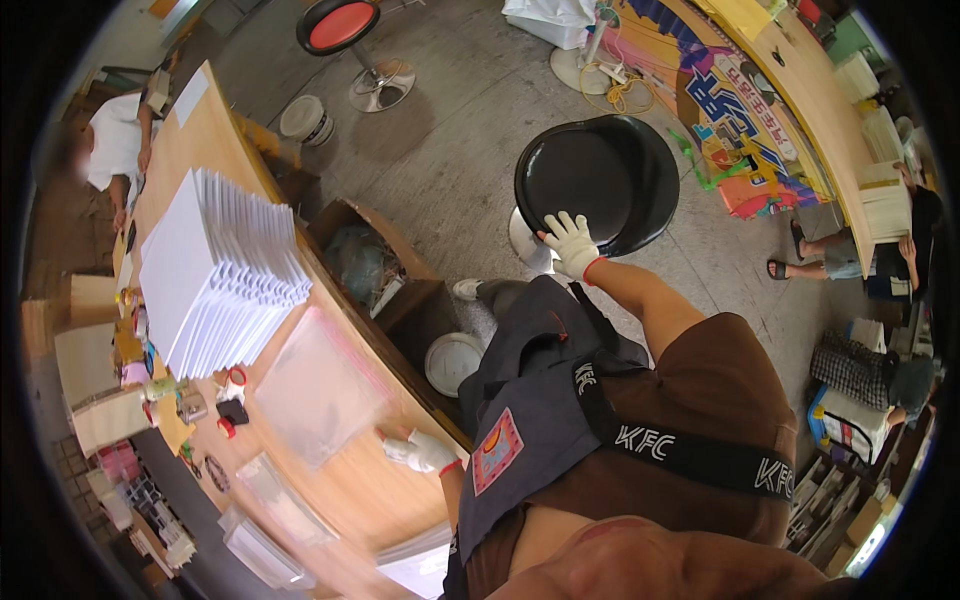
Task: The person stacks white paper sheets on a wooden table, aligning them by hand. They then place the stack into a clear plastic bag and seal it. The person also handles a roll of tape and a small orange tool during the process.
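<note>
My left hand (420,453), in a white glove with a red cuff, rests at the near edge of the wooden table (370,500). Its fingers are stretched out and hold nothing. Beside it lie clear plastic bags (320,390) with pinkish edges. Farther along the table rises a tall stack of white sheets (225,280), fanned in layers. On the other side, my gloved right hand (575,247) spreads its fingers over the near rim of a black stool (600,180), touching the seat. Red-handled scissors (235,378) lie past the bags.
A cardboard box (415,310) with crumpled plastic and a white bucket (455,362) stand on the floor by the table. A red-seated stool (340,27) is farther off. One person (115,145) works across the table; others are at the right near another long table (820,110).
</note>
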A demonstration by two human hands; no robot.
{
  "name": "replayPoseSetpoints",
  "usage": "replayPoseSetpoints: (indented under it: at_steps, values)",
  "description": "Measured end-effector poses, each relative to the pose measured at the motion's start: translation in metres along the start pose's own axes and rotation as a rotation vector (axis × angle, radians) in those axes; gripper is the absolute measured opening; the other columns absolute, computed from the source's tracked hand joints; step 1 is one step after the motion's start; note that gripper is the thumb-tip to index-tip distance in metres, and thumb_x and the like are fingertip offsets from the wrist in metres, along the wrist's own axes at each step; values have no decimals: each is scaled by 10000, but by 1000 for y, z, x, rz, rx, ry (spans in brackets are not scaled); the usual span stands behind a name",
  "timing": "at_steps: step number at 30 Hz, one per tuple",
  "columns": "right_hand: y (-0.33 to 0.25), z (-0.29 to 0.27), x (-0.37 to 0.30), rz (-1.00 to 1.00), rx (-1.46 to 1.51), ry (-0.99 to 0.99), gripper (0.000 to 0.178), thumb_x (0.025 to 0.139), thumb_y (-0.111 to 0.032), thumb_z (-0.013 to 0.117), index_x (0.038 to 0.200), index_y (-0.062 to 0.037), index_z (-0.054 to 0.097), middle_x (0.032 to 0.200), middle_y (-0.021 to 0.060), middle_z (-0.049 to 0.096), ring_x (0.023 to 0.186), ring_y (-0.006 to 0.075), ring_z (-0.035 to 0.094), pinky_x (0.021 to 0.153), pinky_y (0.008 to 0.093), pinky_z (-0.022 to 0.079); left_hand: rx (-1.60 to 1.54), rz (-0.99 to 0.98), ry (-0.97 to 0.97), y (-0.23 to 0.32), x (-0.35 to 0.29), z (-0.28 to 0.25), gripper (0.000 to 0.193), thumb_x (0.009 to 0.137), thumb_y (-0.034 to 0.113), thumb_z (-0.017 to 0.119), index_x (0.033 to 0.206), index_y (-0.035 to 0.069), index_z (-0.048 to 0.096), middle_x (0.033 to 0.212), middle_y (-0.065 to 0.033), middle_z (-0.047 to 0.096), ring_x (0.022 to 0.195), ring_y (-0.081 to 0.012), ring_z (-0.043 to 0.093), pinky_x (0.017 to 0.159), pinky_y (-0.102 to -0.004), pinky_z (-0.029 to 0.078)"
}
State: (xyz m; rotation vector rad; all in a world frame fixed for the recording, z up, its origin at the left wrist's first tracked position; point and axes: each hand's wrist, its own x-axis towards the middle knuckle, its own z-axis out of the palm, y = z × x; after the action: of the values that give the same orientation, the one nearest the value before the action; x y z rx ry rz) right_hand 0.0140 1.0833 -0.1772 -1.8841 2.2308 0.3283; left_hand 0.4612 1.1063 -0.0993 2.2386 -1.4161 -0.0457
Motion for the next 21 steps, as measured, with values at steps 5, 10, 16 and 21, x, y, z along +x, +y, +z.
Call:
replayPoseSetpoints:
  at_steps: [5, 10, 16, 21]
  values:
    - [4, 3, 14, -200, 41, 174, 383, 711, -299, 677, 1047, -124, 618, 1176, 92, 555, 1177, 271, 479, 1000, 412, 337, -10, 25, 54, -18, -3, 9, 408, 942, 135, 550, 1334, 40, 495, 1297, -136, 538, 1176, -325, 484, 951, -400, 422]
    - [-4, 3, 55, -604, -298, 35, 338, 749, -285, 648, 1064, -164, 666, 1190, 33, 607, 1234, 224, 443, 1112, 455, 196, -96, 9, 71, -9, -3, 9, 411, 927, 88, 537, 1336, 67, 509, 1288, -145, 547, 1180, -337, 495, 986, -390, 409]
    - [-21, 15, 122, -613, -441, -315, 429, 883, -216, 512, 1304, -269, 578, 1341, -38, 540, 1335, 170, 407, 1152, 554, 105, -136, 44, 113, -7, 6, 10, 438, 777, 14, 623, 1205, 76, 554, 1226, -149, 577, 1125, -387, 513, 960, -478, 425]
    - [-16, 15, 174, -683, -552, -492, 615, 942, -509, 426, 1491, -274, 281, 1359, 99, 546, 1245, 280, 530, 1066, 532, 328, -93, -37, 117, 3, 15, -6, 404, 776, 54, 632, 1173, 80, 566, 1249, -137, 562, 1156, -396, 500, 999, -477, 409]
